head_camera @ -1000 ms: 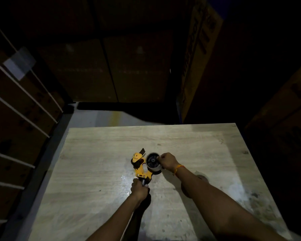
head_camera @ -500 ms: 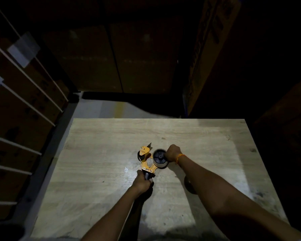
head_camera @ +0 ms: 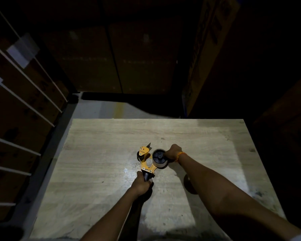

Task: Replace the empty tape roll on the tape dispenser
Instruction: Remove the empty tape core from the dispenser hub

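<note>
A yellow tape dispenser (head_camera: 145, 160) with a black handle stands on the wooden table (head_camera: 97, 153), near its middle. My left hand (head_camera: 142, 184) is closed around the handle at its near end. On the dispenser's black hub sits a tape roll (head_camera: 159, 159), and my right hand (head_camera: 173, 153), with an orange band at the wrist, grips that roll from the right. Under my right forearm lies a dark round object (head_camera: 189, 186), largely hidden; I cannot tell what it is.
Stacked cardboard boxes (head_camera: 111, 58) rise behind the table in the dark. A rack with white bars (head_camera: 24, 101) runs along the left side. A strip of grey floor (head_camera: 101, 108) shows past the table's far edge.
The view has shifted, so the dispenser sits a little higher and further right. My right hand has moved from the front of the hub to the roll's right side. My left hand keeps the handle.
</note>
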A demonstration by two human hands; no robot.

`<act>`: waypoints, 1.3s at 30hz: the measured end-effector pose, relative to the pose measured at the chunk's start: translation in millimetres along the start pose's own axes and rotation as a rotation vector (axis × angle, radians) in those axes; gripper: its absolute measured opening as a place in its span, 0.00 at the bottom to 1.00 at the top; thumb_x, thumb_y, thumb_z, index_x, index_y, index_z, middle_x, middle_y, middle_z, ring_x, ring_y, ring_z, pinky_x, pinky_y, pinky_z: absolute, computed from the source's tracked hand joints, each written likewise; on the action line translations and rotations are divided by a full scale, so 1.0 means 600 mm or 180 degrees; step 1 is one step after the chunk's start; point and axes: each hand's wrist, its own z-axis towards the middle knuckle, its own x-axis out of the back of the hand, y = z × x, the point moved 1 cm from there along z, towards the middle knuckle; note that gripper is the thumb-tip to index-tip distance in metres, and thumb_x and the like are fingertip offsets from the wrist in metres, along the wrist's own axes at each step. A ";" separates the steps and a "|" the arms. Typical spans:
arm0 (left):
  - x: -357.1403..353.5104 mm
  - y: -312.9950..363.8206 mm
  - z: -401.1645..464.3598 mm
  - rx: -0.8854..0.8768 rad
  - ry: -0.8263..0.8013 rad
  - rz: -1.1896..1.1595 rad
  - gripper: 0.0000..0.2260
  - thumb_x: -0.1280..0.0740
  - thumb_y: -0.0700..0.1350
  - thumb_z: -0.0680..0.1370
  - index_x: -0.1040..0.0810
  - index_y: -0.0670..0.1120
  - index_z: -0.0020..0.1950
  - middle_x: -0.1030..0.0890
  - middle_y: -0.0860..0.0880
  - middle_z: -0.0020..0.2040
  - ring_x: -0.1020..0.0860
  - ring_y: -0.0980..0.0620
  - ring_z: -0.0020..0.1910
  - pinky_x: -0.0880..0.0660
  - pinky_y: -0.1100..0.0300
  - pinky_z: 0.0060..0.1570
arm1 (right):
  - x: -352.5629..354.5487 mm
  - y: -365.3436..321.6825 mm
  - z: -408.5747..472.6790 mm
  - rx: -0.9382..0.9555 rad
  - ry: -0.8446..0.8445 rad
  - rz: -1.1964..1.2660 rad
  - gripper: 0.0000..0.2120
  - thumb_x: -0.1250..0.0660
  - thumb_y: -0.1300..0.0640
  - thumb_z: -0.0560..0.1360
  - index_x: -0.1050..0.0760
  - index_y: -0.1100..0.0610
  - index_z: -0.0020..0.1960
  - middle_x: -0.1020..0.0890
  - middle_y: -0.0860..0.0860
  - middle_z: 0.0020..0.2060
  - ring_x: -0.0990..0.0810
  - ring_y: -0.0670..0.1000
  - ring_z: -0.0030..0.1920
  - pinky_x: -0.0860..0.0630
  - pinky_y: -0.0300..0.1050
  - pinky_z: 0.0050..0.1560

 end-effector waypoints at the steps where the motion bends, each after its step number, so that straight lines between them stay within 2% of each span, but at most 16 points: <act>1: 0.000 0.000 -0.001 0.0013 0.0005 -0.0007 0.18 0.32 0.48 0.82 0.38 0.45 0.65 0.25 0.44 0.63 0.24 0.43 0.61 0.26 0.50 0.62 | 0.000 0.003 0.001 -0.0001 -0.0066 0.0064 0.14 0.26 0.52 0.75 0.23 0.63 0.41 0.22 0.57 0.40 0.23 0.56 0.43 0.27 0.44 0.42; 2: 0.000 -0.001 -0.001 0.0026 0.0007 -0.0017 0.18 0.33 0.48 0.82 0.39 0.45 0.63 0.25 0.44 0.63 0.25 0.44 0.60 0.27 0.52 0.59 | 0.000 0.005 0.002 -0.0008 -0.0134 0.0132 0.14 0.26 0.52 0.75 0.23 0.63 0.42 0.22 0.58 0.41 0.23 0.56 0.43 0.27 0.45 0.42; 5: 0.000 -0.002 -0.004 0.0064 0.0034 0.0041 0.18 0.33 0.50 0.83 0.38 0.44 0.64 0.26 0.44 0.61 0.24 0.44 0.60 0.29 0.54 0.55 | -0.007 0.010 0.006 -0.0046 -0.0254 0.0300 0.18 0.28 0.52 0.76 0.29 0.60 0.35 0.22 0.59 0.42 0.24 0.57 0.42 0.29 0.46 0.41; 8: -0.002 -0.005 -0.004 0.0053 0.0069 0.0136 0.21 0.33 0.52 0.82 0.36 0.42 0.67 0.24 0.43 0.62 0.23 0.40 0.63 0.26 0.50 0.59 | -0.016 0.012 0.008 -0.0139 -0.0260 0.0505 0.15 0.29 0.54 0.76 0.28 0.60 0.35 0.22 0.60 0.42 0.24 0.57 0.42 0.30 0.46 0.40; 12: -0.005 -0.006 -0.006 0.0045 0.0132 0.0230 0.20 0.33 0.53 0.82 0.36 0.43 0.65 0.21 0.41 0.63 0.21 0.40 0.61 0.24 0.46 0.61 | -0.022 0.016 0.009 -0.0212 -0.0227 0.0717 0.15 0.29 0.56 0.74 0.29 0.60 0.34 0.21 0.60 0.41 0.22 0.57 0.41 0.29 0.47 0.39; 17: -0.007 0.000 -0.010 0.0028 0.0200 0.0402 0.20 0.35 0.53 0.83 0.37 0.43 0.67 0.21 0.40 0.64 0.21 0.38 0.61 0.25 0.48 0.58 | -0.026 0.021 0.011 -0.0234 -0.0213 0.0873 0.15 0.28 0.54 0.74 0.28 0.59 0.34 0.19 0.60 0.43 0.21 0.57 0.42 0.28 0.47 0.40; 20: -0.007 0.004 -0.012 0.0107 0.0166 0.0421 0.21 0.35 0.53 0.83 0.38 0.43 0.68 0.22 0.39 0.66 0.21 0.38 0.63 0.24 0.47 0.61 | -0.025 0.025 0.008 -0.0243 -0.0181 0.0949 0.15 0.27 0.52 0.73 0.28 0.59 0.34 0.19 0.59 0.43 0.21 0.57 0.43 0.27 0.46 0.40; 24: -0.008 0.005 -0.014 0.0087 0.0160 0.0419 0.20 0.35 0.52 0.83 0.38 0.43 0.66 0.22 0.40 0.67 0.21 0.38 0.63 0.24 0.47 0.61 | -0.025 0.033 0.007 -0.0281 -0.0131 0.1167 0.18 0.21 0.49 0.68 0.25 0.59 0.33 0.18 0.58 0.38 0.20 0.56 0.40 0.26 0.46 0.38; 29: -0.008 0.003 -0.016 0.0088 0.0120 0.0521 0.20 0.36 0.52 0.83 0.39 0.44 0.66 0.21 0.40 0.65 0.20 0.38 0.61 0.23 0.45 0.61 | -0.026 0.040 0.006 -0.0245 -0.0139 0.1139 0.20 0.21 0.44 0.66 0.25 0.57 0.31 0.20 0.55 0.33 0.21 0.54 0.37 0.28 0.44 0.35; 34: -0.011 0.005 -0.022 0.0089 0.0075 0.0665 0.22 0.36 0.52 0.83 0.42 0.45 0.69 0.20 0.38 0.64 0.19 0.37 0.59 0.24 0.47 0.57 | -0.028 0.047 0.004 0.0216 -0.0304 0.0810 0.25 0.27 0.46 0.74 0.30 0.55 0.24 0.28 0.53 0.23 0.28 0.53 0.29 0.29 0.47 0.39; 36: -0.014 0.003 -0.024 0.0098 0.0002 0.0760 0.24 0.37 0.52 0.83 0.44 0.45 0.72 0.20 0.38 0.63 0.19 0.37 0.59 0.23 0.47 0.57 | -0.026 0.055 0.009 0.0355 -0.0342 0.0737 0.25 0.27 0.46 0.74 0.28 0.55 0.24 0.25 0.55 0.23 0.27 0.53 0.27 0.25 0.49 0.39; 39: -0.016 0.001 -0.024 0.0104 -0.0087 0.0892 0.27 0.38 0.52 0.83 0.47 0.44 0.74 0.20 0.38 0.64 0.19 0.38 0.59 0.24 0.50 0.53 | -0.027 0.065 0.012 0.0382 -0.0568 0.0708 0.23 0.27 0.44 0.72 0.17 0.64 0.32 0.16 0.63 0.31 0.20 0.53 0.30 0.17 0.54 0.45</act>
